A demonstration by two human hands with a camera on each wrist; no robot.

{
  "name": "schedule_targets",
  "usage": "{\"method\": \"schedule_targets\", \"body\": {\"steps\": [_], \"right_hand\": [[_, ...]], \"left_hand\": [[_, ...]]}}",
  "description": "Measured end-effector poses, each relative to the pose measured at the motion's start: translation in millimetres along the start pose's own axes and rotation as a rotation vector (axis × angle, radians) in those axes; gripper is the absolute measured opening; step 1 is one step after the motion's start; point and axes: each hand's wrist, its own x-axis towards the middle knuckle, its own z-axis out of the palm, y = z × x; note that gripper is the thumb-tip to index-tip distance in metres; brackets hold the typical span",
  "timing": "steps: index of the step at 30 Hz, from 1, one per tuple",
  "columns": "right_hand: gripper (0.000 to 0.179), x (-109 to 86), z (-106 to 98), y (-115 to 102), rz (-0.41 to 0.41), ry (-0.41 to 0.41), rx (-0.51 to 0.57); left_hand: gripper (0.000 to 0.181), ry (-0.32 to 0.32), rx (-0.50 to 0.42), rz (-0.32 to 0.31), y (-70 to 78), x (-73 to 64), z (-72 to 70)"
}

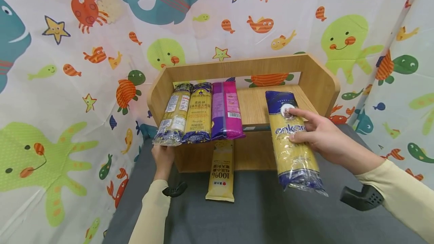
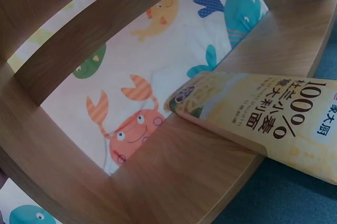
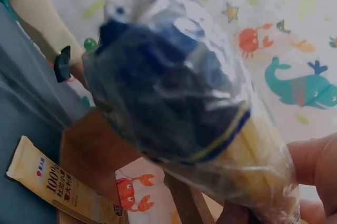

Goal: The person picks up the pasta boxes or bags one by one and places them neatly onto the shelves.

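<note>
In the head view my right hand [image 1: 318, 134] grips a clear pack of spaghetti [image 1: 293, 150] with blue ends, thumb and fingers spread over its front. The pack hangs tilted before the right part of the wooden shelf [image 1: 254, 104]; its blue end fills much of the right wrist view. My left hand [image 1: 163, 159] is at the shelf's left side, just below the row of packs, with its fingers mostly hidden. Three pasta packs lie side by side on the upper board: a clear spaghetti pack [image 1: 174, 114], a yellow-and-blue one [image 1: 198, 112] and a pink-and-purple one [image 1: 226, 110].
On the lower level a yellow pasta pack [image 1: 221, 172] sticks out over the front edge onto the dark grey tabletop [image 1: 251, 214]. A curtain with sea animals [image 1: 210, 40] hangs behind the shelf and along both sides. The shelf's raised right side panel [image 1: 320, 82] stands near the held pack.
</note>
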Motion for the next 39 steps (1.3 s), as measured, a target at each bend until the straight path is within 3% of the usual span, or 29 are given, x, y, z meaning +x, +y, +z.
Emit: {"method": "schedule_targets", "body": {"steps": [10, 19, 27, 39], "right_hand": [[0.084, 51.8, 19, -2, 0.052, 0.017, 0.028], [0.081, 87.1, 21, -20, 0.074, 0.109, -0.153], [0.084, 111.3, 21, -28, 0.084, 0.229, -0.206], [0.082, 124.9, 21, -30, 0.003, 0.162, -0.234]], "left_hand": [[0.024, -0.035, 0.027, -0.020, -6.8, -8.5, 1.8], [0.027, -0.012, 0.000, 0.005, -5.1, -5.1, 2.8], [0.027, -0.006, 0.004, 0.005, -1.8, -4.9, 2.4], [0.030, 0.004, -0.016, -0.016, -5.4, 0.3, 1.7]]}}
